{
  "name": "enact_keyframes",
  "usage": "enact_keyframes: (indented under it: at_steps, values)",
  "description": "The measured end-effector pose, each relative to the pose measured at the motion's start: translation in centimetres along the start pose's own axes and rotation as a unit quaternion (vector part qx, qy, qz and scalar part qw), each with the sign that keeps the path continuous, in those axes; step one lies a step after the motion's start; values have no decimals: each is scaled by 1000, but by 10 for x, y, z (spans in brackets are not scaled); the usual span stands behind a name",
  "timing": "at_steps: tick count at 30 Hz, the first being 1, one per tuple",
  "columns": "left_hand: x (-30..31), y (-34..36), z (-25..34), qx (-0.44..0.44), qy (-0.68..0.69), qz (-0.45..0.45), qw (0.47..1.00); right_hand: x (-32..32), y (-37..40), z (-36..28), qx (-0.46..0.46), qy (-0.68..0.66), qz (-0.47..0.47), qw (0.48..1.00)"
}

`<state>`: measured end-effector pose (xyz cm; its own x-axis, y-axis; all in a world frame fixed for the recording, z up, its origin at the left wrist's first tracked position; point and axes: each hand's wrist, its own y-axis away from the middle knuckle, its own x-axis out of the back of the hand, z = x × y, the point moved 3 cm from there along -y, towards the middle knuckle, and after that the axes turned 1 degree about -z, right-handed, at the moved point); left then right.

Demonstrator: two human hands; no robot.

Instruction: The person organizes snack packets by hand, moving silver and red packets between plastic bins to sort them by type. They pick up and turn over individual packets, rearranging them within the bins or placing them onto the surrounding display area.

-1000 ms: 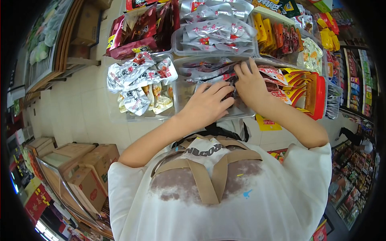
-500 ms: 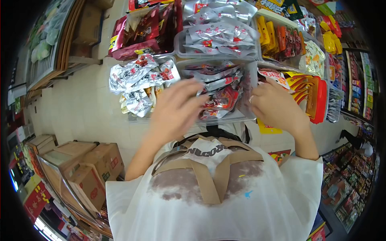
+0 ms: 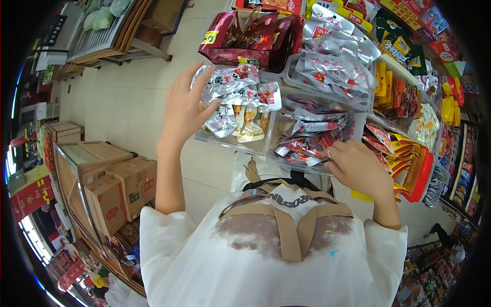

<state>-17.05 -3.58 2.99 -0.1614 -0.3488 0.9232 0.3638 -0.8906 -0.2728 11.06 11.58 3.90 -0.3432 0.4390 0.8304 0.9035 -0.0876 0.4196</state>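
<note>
My left hand (image 3: 188,107) is open at the left side of a clear bin (image 3: 230,143), its fingers spread beside silver snack packets (image 3: 240,77). Its thumb reaches over the silver packets, and some gold-and-white packets (image 3: 250,125) lie in the same bin. My right hand (image 3: 358,166), with a ring on one finger, is at the front right corner of the neighbouring clear bin (image 3: 276,158). Its fingers are curled together against the dark and red snack packets (image 3: 312,143) there; I cannot tell what is pinched between them.
Behind stand a maroon snack box (image 3: 240,56) and a bin of silver pouches (image 3: 332,71). A red bin (image 3: 422,176) with yellow packets is to the right. Cardboard boxes (image 3: 130,184) sit on the left, and a vegetable rack (image 3: 110,38) is at upper left.
My left hand has moved left from the dark packets to the silver ones. My right hand has moved from the bin's right wall to its front corner. The view has turned left.
</note>
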Motion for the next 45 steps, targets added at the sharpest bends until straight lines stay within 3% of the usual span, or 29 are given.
enact_keyframes:
  at_steps: [2,4,11,14,20,21,22,23,25,26,27,28,29,30,33,35,36,37,38,39,40,41,42,43,45]
  values:
    - [-10,-4,-2,-15,-35,-15,999,4,-1,0,6,-13,42,999]
    - [-20,-7,-9,1,-18,-87,996,4,2,1,-4,-23,51,998]
    - [-16,-16,-7,-60,-65,-66,994,10,20,13,-46,-111,114,986]
    - [-19,-14,-9,-44,-49,-66,996,15,31,22,-71,-154,144,975]
    - [5,-1,0,26,87,-57,994,27,60,26,-88,-234,237,939]
    - [13,-1,15,22,189,-25,981,25,63,27,-73,-245,249,934]
    - [19,-2,31,21,289,7,957,23,65,27,-56,-256,259,930]
    - [20,-4,53,28,347,-31,937,20,65,25,-61,-257,259,929]
    - [-6,-8,90,-23,503,-100,858,12,55,19,-84,-405,256,874]
    - [-26,-5,112,38,629,-199,751,9,50,16,-85,-404,257,873]
    - [-36,-1,133,122,716,-318,610,7,47,14,-73,-440,296,845]
    - [-57,4,152,30,673,-314,669,4,44,11,-61,-475,333,812]
    - [-63,11,172,105,714,-422,548,2,39,10,-35,-575,353,737]
    - [-60,7,189,102,727,-414,538,-2,40,14,-38,-575,355,736]
    - [-68,5,196,91,722,-398,559,-8,48,26,-20,-628,399,668]
    - [-68,0,194,-20,589,-388,709,-16,55,32,-35,-629,390,672]
    - [-76,0,192,-20,589,-388,709,-19,56,34,-50,-630,380,676]
    - [-86,1,188,-112,537,-297,782,-18,57,33,-56,-581,396,709]
    - [-89,2,186,-202,472,-200,835,-16,58,34,-55,-581,396,709]
    - [-92,2,186,-188,394,-191,879,-12,61,35,-92,-523,404,745]
    - [-94,2,187,-188,394,-191,879,-7,63,35,-129,-461,409,777]
    - [-94,1,190,-236,302,-157,910,-3,61,34,-129,-461,409,777]
    - [-95,1,193,-280,207,-121,930,0,55,31,-154,-438,357,810]
    - [-104,3,192,-293,188,-127,929,1,49,29,-179,-413,304,839]
    - [-106,0,187,-280,180,-128,934,5,41,30,-182,-368,298,862]
